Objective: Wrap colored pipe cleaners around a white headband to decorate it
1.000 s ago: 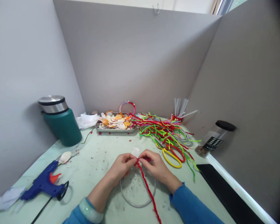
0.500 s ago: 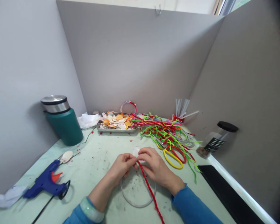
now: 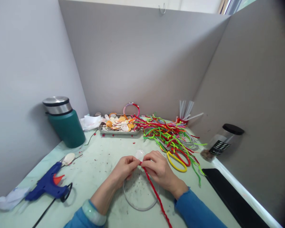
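Note:
Both hands meet at the far side of a thin grey hoop (image 3: 142, 209) lying over the table. My left hand (image 3: 126, 169) is closed in a pinch on the hoop, where a bit of red shows at the fingertips. With thumb and fingers, my right hand (image 3: 158, 169) pinches a red pipe cleaner (image 3: 156, 194) close to the hoop. Its long fuzzy tail hangs across the hoop toward the near edge. Fingers cover the spot where pipe cleaner and hoop touch. Just beyond the fingertips lies a round whitish disc (image 3: 139, 154).
Scissors (image 3: 177, 162) lie beside a heap of coloured pipe cleaners (image 3: 166, 128). A metal tray (image 3: 120, 133) of shells and a finished-looking pink-red hoop (image 3: 138, 109) stand behind. Left are a blue glue gun (image 3: 47, 183) and green bottle (image 3: 67, 128); right, a black-lidded jar (image 3: 224, 141).
My right fingers have drawn closer together and shifted slightly right, uncovering more of the whitish disc. The red tail has swung a little to the right. My left hand stays at the hoop.

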Demonstrator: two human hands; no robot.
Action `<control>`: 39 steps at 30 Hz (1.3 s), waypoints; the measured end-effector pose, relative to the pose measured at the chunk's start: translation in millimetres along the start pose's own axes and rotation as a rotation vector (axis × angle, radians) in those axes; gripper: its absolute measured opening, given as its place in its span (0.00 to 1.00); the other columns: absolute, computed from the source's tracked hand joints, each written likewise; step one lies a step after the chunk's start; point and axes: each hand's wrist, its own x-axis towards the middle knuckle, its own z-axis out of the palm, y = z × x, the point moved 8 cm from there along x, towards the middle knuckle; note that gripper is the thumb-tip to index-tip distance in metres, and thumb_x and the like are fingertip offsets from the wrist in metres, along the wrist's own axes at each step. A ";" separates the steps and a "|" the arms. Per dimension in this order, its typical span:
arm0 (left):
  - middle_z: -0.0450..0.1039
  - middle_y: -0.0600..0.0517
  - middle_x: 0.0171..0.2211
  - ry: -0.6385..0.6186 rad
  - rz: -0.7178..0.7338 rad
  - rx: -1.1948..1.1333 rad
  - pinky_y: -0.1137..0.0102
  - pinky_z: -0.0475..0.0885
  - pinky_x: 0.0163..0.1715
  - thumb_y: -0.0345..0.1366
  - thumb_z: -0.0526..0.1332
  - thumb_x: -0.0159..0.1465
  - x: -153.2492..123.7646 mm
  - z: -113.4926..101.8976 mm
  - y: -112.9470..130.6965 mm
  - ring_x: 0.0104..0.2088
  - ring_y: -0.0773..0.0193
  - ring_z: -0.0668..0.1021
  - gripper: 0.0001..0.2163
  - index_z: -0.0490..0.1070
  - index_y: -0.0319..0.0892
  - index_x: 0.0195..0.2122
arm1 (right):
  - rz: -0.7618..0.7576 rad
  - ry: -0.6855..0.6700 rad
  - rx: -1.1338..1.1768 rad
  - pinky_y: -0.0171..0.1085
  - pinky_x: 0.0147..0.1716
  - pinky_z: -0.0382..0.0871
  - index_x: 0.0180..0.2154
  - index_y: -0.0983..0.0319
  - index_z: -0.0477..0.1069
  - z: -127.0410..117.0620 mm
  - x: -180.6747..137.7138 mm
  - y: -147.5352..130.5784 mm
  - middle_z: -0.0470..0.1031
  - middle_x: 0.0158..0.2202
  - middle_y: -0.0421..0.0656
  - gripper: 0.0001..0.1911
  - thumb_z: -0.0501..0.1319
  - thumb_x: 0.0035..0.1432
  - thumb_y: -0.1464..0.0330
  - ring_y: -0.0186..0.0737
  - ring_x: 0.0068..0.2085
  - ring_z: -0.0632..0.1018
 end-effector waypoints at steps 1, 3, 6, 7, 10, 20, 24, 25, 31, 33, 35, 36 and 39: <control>0.50 0.64 0.11 0.006 0.005 0.012 0.78 0.47 0.09 0.47 0.63 0.50 0.1 -0.6 0.0 0.11 0.78 0.51 0.15 0.65 0.39 0.24 | 0.008 0.002 0.014 0.40 0.36 0.60 0.36 0.59 0.72 0.1 -0.2 0.8 0.71 0.34 0.45 0.10 0.52 0.59 0.74 0.40 0.36 0.68; 0.50 0.64 0.11 0.012 0.021 0.035 0.78 0.48 0.09 0.48 0.63 0.49 0.5 -1.1 0.4 0.11 0.77 0.52 0.16 0.65 0.39 0.24 | 0.031 0.004 0.043 0.40 0.37 0.61 0.37 0.60 0.71 0.8 -0.5 2.9 0.71 0.35 0.45 0.09 0.53 0.59 0.73 0.40 0.37 0.69; 0.51 0.64 0.12 0.009 0.039 0.055 0.78 0.47 0.09 0.49 0.63 0.49 1.3 -0.8 0.3 0.11 0.77 0.52 0.17 0.64 0.39 0.25 | 0.082 0.008 0.085 0.40 0.38 0.61 0.37 0.60 0.70 2.3 -0.9 6.6 0.71 0.35 0.45 0.07 0.54 0.58 0.73 0.41 0.37 0.70; 0.51 0.64 0.12 0.007 0.042 0.056 0.78 0.47 0.09 0.49 0.63 0.49 1.6 -0.7 0.1 0.11 0.77 0.52 0.17 0.64 0.39 0.25 | 0.096 0.014 0.097 0.40 0.38 0.61 0.37 0.61 0.69 2.5 -0.9 7.5 0.72 0.34 0.45 0.06 0.55 0.58 0.73 0.41 0.37 0.70; 0.51 0.64 0.12 0.003 0.048 0.049 0.78 0.47 0.09 0.50 0.63 0.49 2.2 -0.4 -0.3 0.11 0.78 0.52 0.17 0.64 0.39 0.25 | 0.112 0.034 0.121 0.40 0.37 0.61 0.36 0.61 0.69 1.9 -0.7 8.4 0.72 0.33 0.45 0.06 0.55 0.57 0.72 0.41 0.37 0.70; 0.53 0.63 0.13 -0.002 0.102 0.075 0.78 0.48 0.09 0.47 0.62 0.52 1.8 0.9 1.4 0.11 0.78 0.54 0.15 0.64 0.39 0.25 | 0.108 0.012 0.137 0.39 0.36 0.61 0.35 0.61 0.69 2.9 -1.3 9.0 0.72 0.33 0.45 0.06 0.53 0.59 0.70 0.40 0.35 0.71; 0.53 0.63 0.13 0.005 0.084 0.075 0.79 0.47 0.09 0.48 0.62 0.51 1.0 0.9 2.7 0.11 0.78 0.54 0.16 0.65 0.39 0.25 | 0.108 0.044 0.147 0.38 0.36 0.62 0.36 0.61 0.69 -0.4 -0.9 8.7 0.73 0.32 0.45 0.06 0.53 0.60 0.70 0.40 0.36 0.71; 0.53 0.63 0.13 0.003 0.084 0.074 0.79 0.48 0.09 0.48 0.62 0.51 0.9 1.2 3.2 0.11 0.78 0.54 0.16 0.65 0.39 0.25 | 0.105 0.044 0.143 0.38 0.37 0.62 0.36 0.61 0.69 -1.0 -0.7 8.0 0.73 0.33 0.45 0.06 0.53 0.59 0.70 0.40 0.37 0.72; 0.53 0.63 0.14 -0.021 0.115 0.103 0.78 0.48 0.09 0.48 0.61 0.52 1.7 2.5 4.0 0.11 0.77 0.54 0.16 0.64 0.39 0.24 | 0.162 0.087 0.207 0.38 0.36 0.62 0.31 0.61 0.70 -2.1 -1.5 9.6 0.72 0.31 0.44 0.07 0.54 0.59 0.70 0.38 0.35 0.71; 0.53 0.62 0.15 -0.030 0.119 0.106 0.78 0.48 0.10 0.48 0.61 0.52 1.9 3.1 2.9 0.11 0.77 0.54 0.16 0.64 0.39 0.24 | 0.266 0.115 0.257 0.36 0.33 0.63 0.28 0.62 0.69 -0.8 -2.8 17.4 0.71 0.28 0.43 0.08 0.55 0.59 0.70 0.37 0.32 0.71; 0.54 0.62 0.16 -0.045 0.126 0.101 0.78 0.48 0.10 0.47 0.61 0.53 1.8 4.5 2.3 0.12 0.78 0.54 0.15 0.64 0.39 0.24 | 0.370 0.131 0.314 0.34 0.30 0.63 0.26 0.62 0.68 1.1 -3.8 25.3 0.70 0.25 0.41 0.09 0.56 0.58 0.69 0.36 0.29 0.70; 0.54 0.62 0.16 -0.054 0.130 0.100 0.78 0.48 0.11 0.47 0.62 0.53 1.6 5.4 2.4 0.12 0.78 0.54 0.15 0.64 0.39 0.24 | 0.419 0.124 0.351 0.33 0.28 0.62 0.25 0.63 0.68 2.9 -4.0 29.0 0.70 0.24 0.41 0.09 0.56 0.57 0.69 0.35 0.27 0.70; 0.54 0.62 0.16 -0.068 0.136 0.110 0.77 0.49 0.11 0.47 0.61 0.53 1.2 7.6 3.2 0.13 0.77 0.54 0.15 0.64 0.39 0.25 | 0.530 0.088 0.468 0.32 0.25 0.62 0.25 0.63 0.69 8.4 -4.4 37.1 0.70 0.22 0.39 0.10 0.57 0.56 0.68 0.34 0.26 0.69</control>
